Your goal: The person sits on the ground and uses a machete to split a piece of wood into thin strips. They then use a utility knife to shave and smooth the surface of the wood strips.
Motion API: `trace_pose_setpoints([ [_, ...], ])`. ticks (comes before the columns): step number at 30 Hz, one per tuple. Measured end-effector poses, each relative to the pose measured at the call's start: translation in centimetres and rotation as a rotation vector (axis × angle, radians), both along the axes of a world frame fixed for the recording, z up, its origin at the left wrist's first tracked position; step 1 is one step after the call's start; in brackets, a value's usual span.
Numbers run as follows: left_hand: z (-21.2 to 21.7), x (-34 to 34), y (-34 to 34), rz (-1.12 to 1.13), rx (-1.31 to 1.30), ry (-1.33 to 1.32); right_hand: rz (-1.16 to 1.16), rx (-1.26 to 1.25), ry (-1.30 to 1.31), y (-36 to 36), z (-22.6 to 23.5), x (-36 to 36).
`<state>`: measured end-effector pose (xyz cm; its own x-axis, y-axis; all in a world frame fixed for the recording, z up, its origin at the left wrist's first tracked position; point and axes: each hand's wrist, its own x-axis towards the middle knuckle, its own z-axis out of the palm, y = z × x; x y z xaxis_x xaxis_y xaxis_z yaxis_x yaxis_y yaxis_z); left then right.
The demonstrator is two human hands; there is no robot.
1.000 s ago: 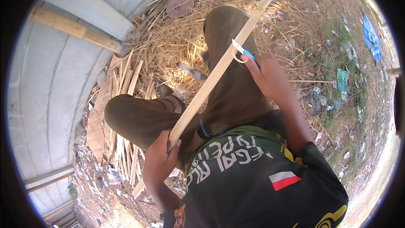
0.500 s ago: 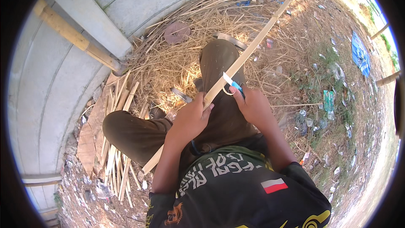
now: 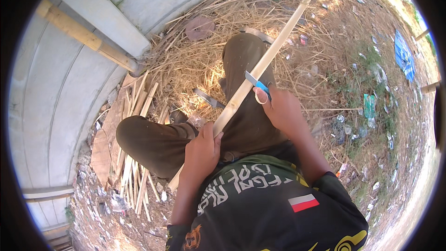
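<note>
A long pale bamboo strip (image 3: 267, 60) runs slantwise across my lap, from beside my left forearm up to the far right. My left hand (image 3: 203, 150) is closed around its lower part. In my right hand (image 3: 281, 107) is a knife (image 3: 258, 82) with a blue handle, its blade lying across the strip about midway along. A thin curled shaving (image 3: 261, 96) hangs by the right thumb. Beneath the strip are my bent legs in dark brown trousers (image 3: 246, 65).
Split bamboo strips (image 3: 134, 186) lie in a pile left of my knee, by a cardboard sheet (image 3: 100, 153). Shavings (image 3: 186, 69) cover the ground ahead. A bamboo pole (image 3: 79, 32) leans at the concrete wall (image 3: 46, 97). A curved blade-like tool (image 3: 208, 97) lies between my legs.
My left hand has drawn back toward my body with the bamboo strip, which slid nearer. The knife has shifted slightly and its blade now lies flatter across the strip.
</note>
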<state>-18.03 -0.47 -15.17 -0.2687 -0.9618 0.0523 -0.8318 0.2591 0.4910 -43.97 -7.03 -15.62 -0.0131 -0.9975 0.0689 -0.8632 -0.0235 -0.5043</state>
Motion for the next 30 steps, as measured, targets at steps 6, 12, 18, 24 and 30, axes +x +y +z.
trace_pose_setpoints([
  [6, 1.0, -0.9, -2.5, -0.086, 0.122, 0.082, 0.108, -0.160, -0.157, -0.3, -1.8, -1.5],
  [12, 1.6, -2.3, -4.7, -0.093, 0.189, 0.165, 0.095, 0.002, -0.030, 0.3, 1.1, -1.2],
  [18, 1.4, -3.2, -4.1, -0.041, 0.176, 0.150, 0.068, -0.025, 0.019, 0.5, 0.2, -0.7],
  [24, 1.7, -3.3, -3.4, -0.011, 0.170, 0.142, 0.013, -0.062, 0.067, 0.5, -0.7, 0.3],
  [30, 1.6, -2.4, -2.0, -0.009, 0.116, 0.126, -0.042, -0.042, -0.110, 0.3, -0.6, 0.0],
])
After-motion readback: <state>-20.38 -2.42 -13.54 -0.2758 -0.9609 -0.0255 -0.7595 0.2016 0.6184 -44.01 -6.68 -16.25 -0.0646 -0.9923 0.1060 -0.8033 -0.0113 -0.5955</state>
